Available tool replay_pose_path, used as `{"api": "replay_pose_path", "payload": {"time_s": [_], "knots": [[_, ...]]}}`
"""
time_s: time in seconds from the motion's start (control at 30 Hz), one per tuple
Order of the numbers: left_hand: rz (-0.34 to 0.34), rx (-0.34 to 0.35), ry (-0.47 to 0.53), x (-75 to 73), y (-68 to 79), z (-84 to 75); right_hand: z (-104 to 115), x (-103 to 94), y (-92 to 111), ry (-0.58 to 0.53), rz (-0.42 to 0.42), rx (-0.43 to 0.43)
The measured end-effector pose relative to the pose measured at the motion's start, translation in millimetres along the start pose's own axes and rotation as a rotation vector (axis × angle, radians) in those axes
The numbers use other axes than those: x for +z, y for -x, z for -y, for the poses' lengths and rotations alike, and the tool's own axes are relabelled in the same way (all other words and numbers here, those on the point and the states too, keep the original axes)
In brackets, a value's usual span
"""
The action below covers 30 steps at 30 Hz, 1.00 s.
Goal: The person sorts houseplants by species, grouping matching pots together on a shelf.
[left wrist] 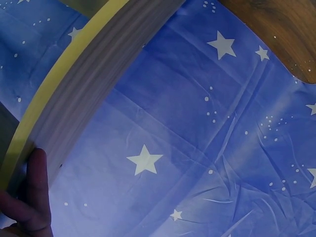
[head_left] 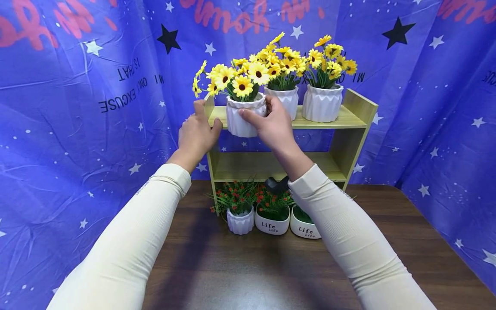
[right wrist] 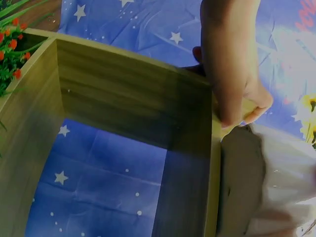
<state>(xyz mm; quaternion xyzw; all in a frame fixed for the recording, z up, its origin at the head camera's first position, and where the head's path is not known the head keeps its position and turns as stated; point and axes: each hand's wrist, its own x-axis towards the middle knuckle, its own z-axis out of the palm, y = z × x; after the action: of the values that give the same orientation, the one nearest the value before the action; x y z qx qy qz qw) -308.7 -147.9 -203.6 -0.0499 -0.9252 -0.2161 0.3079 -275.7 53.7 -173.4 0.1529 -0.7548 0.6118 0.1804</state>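
In the head view my right hand [head_left: 277,127] holds a white fluted flowerpot [head_left: 241,122] of yellow daisies [head_left: 242,85], thumb on its front and fingers behind. The pot is at the left end of the top board of a wooden shelf [head_left: 350,112], its base overlapping the board's front edge. My left hand [head_left: 196,135] grips the shelf's upper left end. The left wrist view has its fingers [left wrist: 37,180] against the side panel [left wrist: 84,89]. In the right wrist view the left hand [right wrist: 237,94] bends over the shelf corner, beside the white pot [right wrist: 286,177].
Two more white pots of yellow flowers, one in the middle [head_left: 284,101] and one at right [head_left: 322,103], stand on the top board. Below, a fluted pot [head_left: 240,221] and two "Life" planters [head_left: 273,224] with red-flowered greenery sit on the brown table [head_left: 232,275]. A blue star-patterned curtain [head_left: 128,107] hangs behind.
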Motion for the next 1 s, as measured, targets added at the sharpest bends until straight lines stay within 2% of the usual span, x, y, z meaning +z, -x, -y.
{"api": "replay_pose_path", "payload": {"time_s": [0.23,0.67,1.0], "knots": [[0.014,-0.027,-0.01,-1.2,-0.9,0.3,-1,5.8,-13,0.058,0.036,-0.011],[0.034,-0.037,-0.025,-2.7,-2.6,-2.0,-1,20.6,-32,0.186,0.02,-0.018],[0.025,-0.031,-0.023,0.7,-2.1,-1.5,-3,30.1,-43,0.274,0.002,0.028]]}}
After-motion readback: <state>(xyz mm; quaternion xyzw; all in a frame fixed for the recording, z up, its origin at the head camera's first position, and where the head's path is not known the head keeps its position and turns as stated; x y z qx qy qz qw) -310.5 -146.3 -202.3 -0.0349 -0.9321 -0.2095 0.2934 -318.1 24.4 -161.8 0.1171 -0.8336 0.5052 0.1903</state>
